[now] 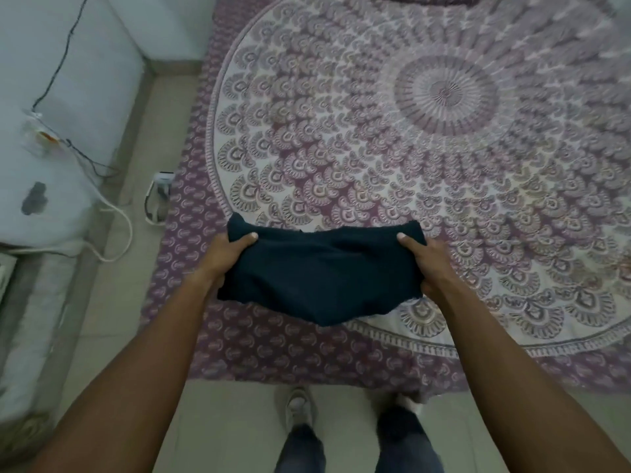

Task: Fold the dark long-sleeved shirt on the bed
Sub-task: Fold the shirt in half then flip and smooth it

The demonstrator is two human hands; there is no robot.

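Note:
The dark long-sleeved shirt (319, 271) is a small folded bundle held just above the near part of the bed (444, 138). My left hand (223, 259) grips its left end, thumb on top and fingers underneath. On the right end, my right hand (428, 261) grips the same way. The bundle sags in the middle, its lowest point toward me. No sleeves are visible; they are tucked inside the fold.
The bed carries a purple and white mandala sheet (273, 349). At the left run a white wall (68, 97) with black cables (61, 56) and a socket (37, 131), a white cord (116, 227) and a charger (160, 196) on the floor. My shoes (300, 404) stand by the bed's near edge.

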